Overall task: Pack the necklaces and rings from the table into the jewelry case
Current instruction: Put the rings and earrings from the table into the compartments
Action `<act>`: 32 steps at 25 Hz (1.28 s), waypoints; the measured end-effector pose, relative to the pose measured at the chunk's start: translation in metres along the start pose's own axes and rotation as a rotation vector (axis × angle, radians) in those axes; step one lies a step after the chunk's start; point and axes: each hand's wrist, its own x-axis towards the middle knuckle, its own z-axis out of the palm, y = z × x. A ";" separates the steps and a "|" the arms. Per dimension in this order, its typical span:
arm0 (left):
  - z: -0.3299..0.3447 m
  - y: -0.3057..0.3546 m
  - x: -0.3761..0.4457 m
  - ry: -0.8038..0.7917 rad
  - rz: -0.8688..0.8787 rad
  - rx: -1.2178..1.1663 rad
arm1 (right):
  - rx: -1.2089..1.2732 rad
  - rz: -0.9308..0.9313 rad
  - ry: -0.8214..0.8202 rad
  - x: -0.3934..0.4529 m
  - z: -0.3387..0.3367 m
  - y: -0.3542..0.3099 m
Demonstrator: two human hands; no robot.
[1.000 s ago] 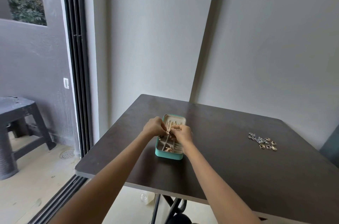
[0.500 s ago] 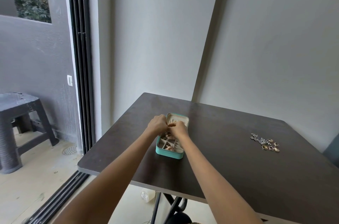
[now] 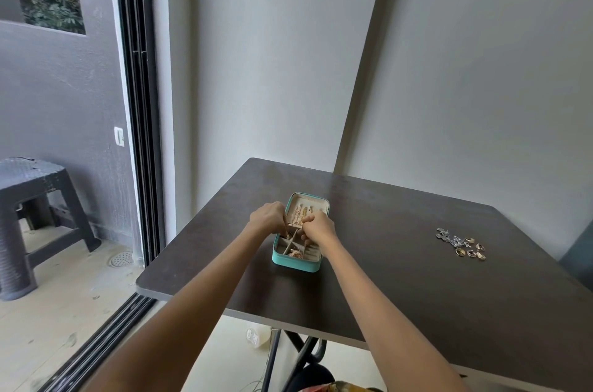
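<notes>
An open teal jewelry case [image 3: 296,264] lies on the dark table [image 3: 401,289], its cream lid [image 3: 313,203] folded back away from me. Gold necklaces [image 3: 301,213] hang inside the lid, and more gold jewelry [image 3: 295,252] sits in the front compartments. My left hand [image 3: 268,218] and my right hand [image 3: 319,227] meet over the middle of the case, fingers curled, pinching a thin gold necklace between them. What the fingertips hold is mostly hidden. A small pile of rings [image 3: 463,243] lies far off to the right on the table.
The table stands in a corner against grey walls. A sliding door track [image 3: 138,135] runs along the left, and a dark plastic stool [image 3: 35,199] stands on the balcony beyond it. Black table legs [image 3: 298,356] show below the front edge.
Both hands have stayed over the case, working close together at the lid's lower edge. The view has shifted slightly; the ring pile has not moved.
</notes>
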 end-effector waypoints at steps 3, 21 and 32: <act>-0.002 0.000 0.000 -0.002 0.001 0.034 | 0.102 0.019 -0.014 -0.001 -0.003 0.003; 0.023 0.096 0.004 0.215 0.255 -0.231 | 0.228 -0.045 0.207 0.013 -0.059 0.036; 0.162 0.275 0.018 -0.037 0.416 -0.532 | 0.120 0.185 0.598 0.019 -0.209 0.199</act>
